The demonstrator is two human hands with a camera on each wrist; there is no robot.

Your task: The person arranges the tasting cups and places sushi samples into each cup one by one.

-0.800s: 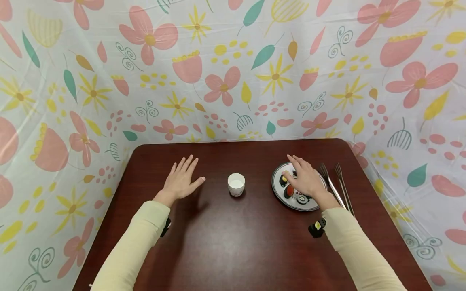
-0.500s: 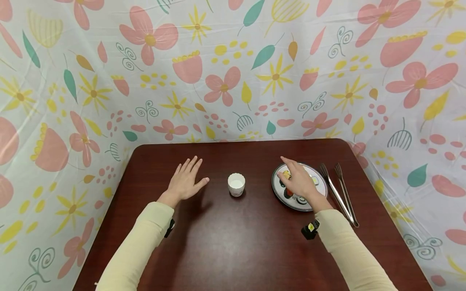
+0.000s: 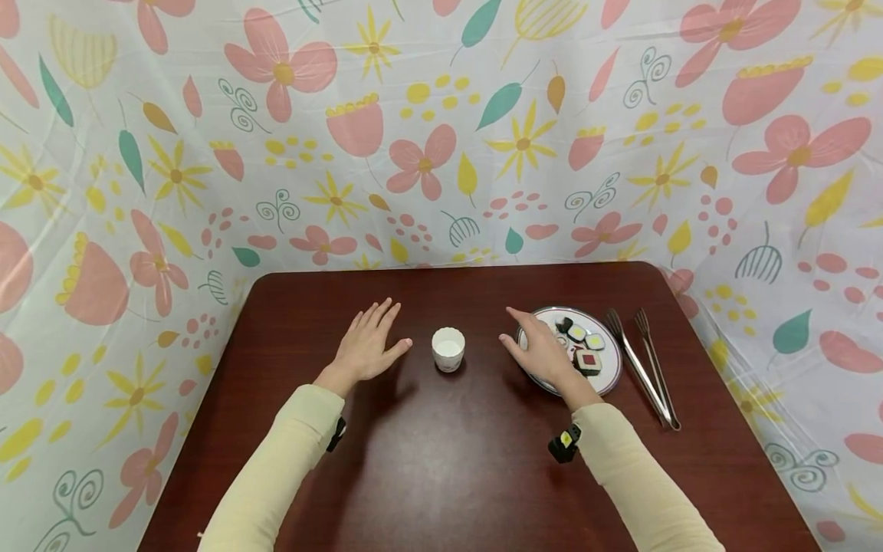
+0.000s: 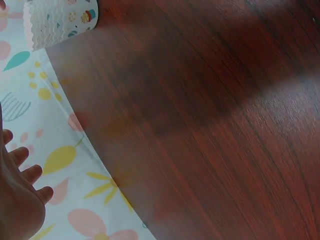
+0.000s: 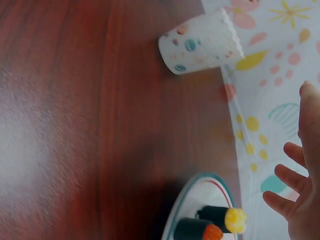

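A small white paper cup (image 3: 448, 351) with a wavy rim stands upright near the middle of the table; coloured prints show on its side in the right wrist view. To its left my left hand (image 3: 366, 343) is held over the table, fingers spread, holding nothing. On the cup's other side my right hand (image 3: 545, 353) is also spread and holds nothing. It overlaps the left part of a round plate (image 3: 612, 372) in the head view. Several sushi pieces lie on the plate, among them a roll with a red centre (image 3: 589, 362); the hand hides others.
Metal tongs (image 3: 648, 376) lie to the right of the plate, their joined end toward me. The dark wooden table (image 3: 428, 475) ends at the back against a flower-printed cloth (image 3: 441, 153), which also hangs at both sides.
Both hands have moved inward toward the cup, the left going right and the right going left. More of the plate's right side and the whole of the tongs now show.
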